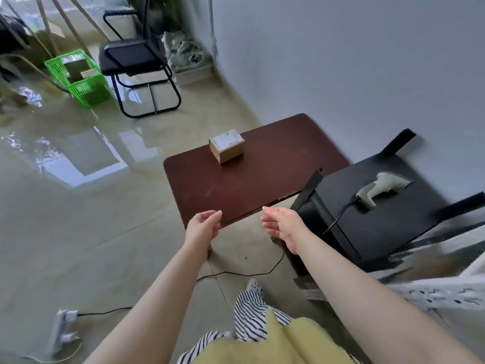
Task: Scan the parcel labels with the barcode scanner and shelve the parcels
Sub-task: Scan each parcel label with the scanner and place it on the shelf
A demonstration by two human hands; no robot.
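Here, two empty hands reach toward a dark table holding one small parcel.

The left hand point(203, 224) and right hand point(282, 227) hover at the near edge of the table point(236, 190), fingers loosely spread. The parcel point(227, 145) sits label-up, well beyond them. The barcode scanner point(380, 187) lies on a black stool point(380, 227) to the right.

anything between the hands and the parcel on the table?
No. In the head view only bare brown table lies between the left hand, the right hand and the parcel.
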